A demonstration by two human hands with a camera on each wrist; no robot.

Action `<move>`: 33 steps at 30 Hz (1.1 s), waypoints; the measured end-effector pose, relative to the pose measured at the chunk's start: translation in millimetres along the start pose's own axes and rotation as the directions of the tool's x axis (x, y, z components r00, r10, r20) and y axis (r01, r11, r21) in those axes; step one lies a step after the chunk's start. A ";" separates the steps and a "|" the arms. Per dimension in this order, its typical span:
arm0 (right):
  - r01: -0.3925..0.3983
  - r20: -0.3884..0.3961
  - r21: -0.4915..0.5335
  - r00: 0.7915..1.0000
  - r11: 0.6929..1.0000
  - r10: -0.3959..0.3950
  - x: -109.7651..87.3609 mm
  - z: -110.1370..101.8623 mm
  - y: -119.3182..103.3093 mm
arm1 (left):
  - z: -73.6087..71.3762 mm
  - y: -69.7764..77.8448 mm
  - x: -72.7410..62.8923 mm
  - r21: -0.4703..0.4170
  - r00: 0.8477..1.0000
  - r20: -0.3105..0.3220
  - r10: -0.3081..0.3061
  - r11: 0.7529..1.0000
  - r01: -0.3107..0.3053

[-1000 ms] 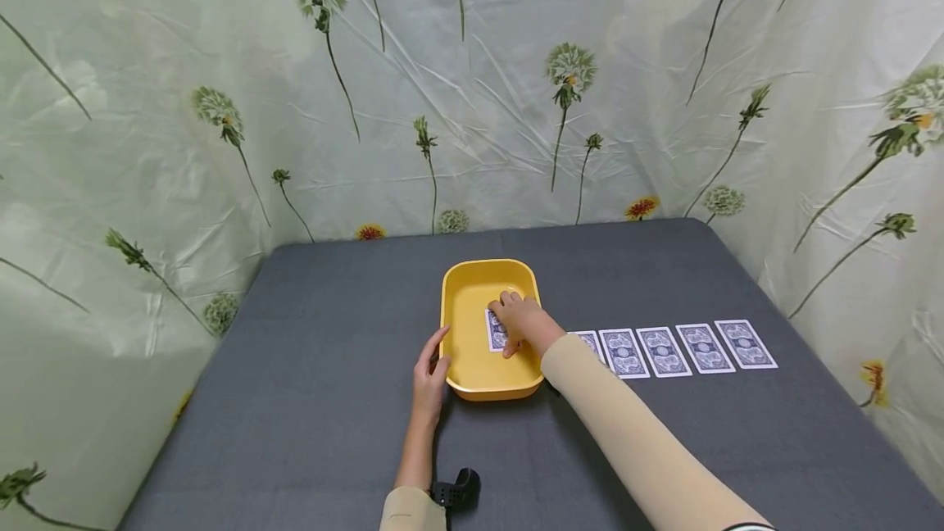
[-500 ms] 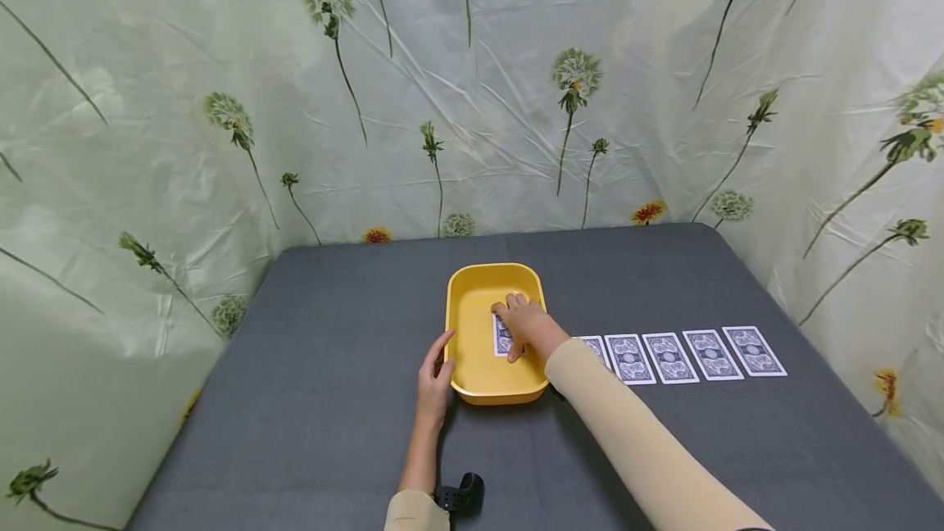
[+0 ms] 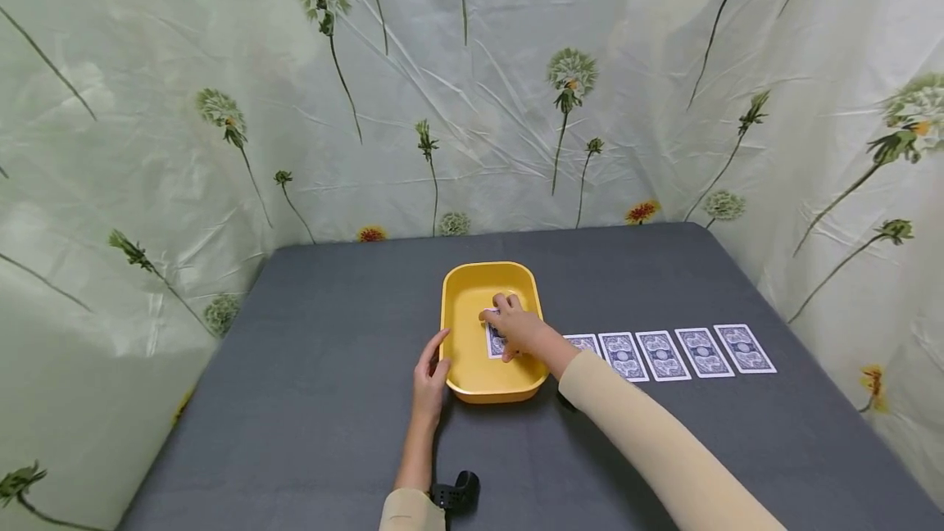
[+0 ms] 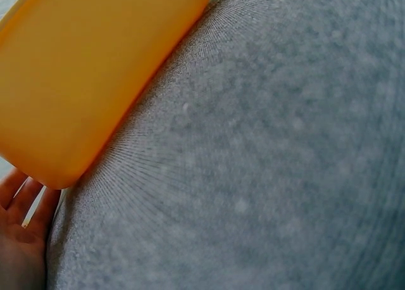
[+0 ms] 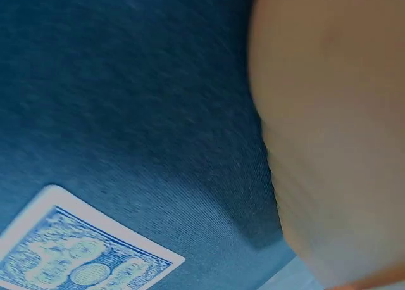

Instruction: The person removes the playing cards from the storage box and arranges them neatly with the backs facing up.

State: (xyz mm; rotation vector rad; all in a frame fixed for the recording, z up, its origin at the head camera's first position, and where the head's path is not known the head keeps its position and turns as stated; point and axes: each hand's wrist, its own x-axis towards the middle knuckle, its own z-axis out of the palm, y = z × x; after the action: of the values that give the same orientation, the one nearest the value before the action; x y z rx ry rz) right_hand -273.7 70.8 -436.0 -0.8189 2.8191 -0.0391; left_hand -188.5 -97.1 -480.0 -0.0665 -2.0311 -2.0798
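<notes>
A yellow tray (image 3: 459,383) stands on the dark grey cloth. Inside it a playing card (image 3: 493,344), blue-patterned back up, lies partly under my right hand (image 3: 519,328). The fingers of that hand bend over the card's far end, while the thumb is down by its near end. My left hand (image 3: 428,379) rests along the tray's left side, with fingertips at the rim. In the left wrist view, fingers (image 4: 25,201) reach straight to the underside of the tray's corner (image 4: 57,157). The right wrist view shows mostly my forearm (image 5: 335,132).
To the right of the tray, several playing cards (image 3: 662,355) lie face down in a row. One card (image 5: 82,258) shows beside my forearm in the right wrist view. A flowered curtain (image 3: 487,105) hangs behind the table. A black strap (image 3: 456,492) is on my left wrist.
My right fingers have shifted slightly left over the card, and the right sleeve has moved a little to the right and nearer. The left hand stays against the tray.
</notes>
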 end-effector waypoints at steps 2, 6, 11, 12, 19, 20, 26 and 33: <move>0.030 -0.032 0.012 0.999 0.999 -0.030 -4.0 2.0 -1.0 | -0.4 -1.3 0.0 0.004 1.000 0.002 -0.004 1.000 0.004; 0.066 -0.092 0.003 0.994 0.998 -0.066 -10.9 5.4 -0.6 | 0.1 -2.8 -1.5 0.022 1.000 0.007 -0.010 1.000 0.010; 0.137 -0.162 -0.026 0.977 0.990 -0.139 -21.0 8.6 2.0 | 2.1 -3.9 -4.0 0.043 1.000 0.000 0.000 0.999 0.000; 0.152 -0.179 -0.025 0.972 0.988 -0.154 -23.8 8.0 2.5 | 2.7 -4.0 -4.5 0.042 1.000 0.001 -0.002 0.999 0.002; 0.174 -0.311 0.090 0.940 0.981 -0.139 -57.6 -16.7 18.5 | 5.7 -4.0 -4.7 0.026 1.000 0.009 -0.018 1.000 0.017; 0.168 -0.330 0.112 0.936 0.979 -0.123 -64.7 -21.6 24.2 | 5.7 -4.0 -4.2 0.025 1.000 0.009 -0.011 1.000 0.010; 0.100 -0.422 0.096 0.905 0.990 -0.051 -115.9 -37.7 78.1 | 5.0 -2.3 -1.2 0.033 1.000 0.001 0.029 0.999 -0.029; 0.032 -0.513 -0.062 0.856 0.998 -0.060 -183.4 -20.5 165.3 | 3.9 0.7 -0.6 0.031 1.000 0.008 0.011 0.999 -0.011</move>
State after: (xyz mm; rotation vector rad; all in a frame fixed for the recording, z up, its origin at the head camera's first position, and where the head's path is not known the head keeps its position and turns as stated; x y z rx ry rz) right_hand -213.8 307.6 -394.9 -1.0175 3.3104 -0.2278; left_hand -188.3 -93.2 -479.3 -0.0804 -2.0622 -2.0435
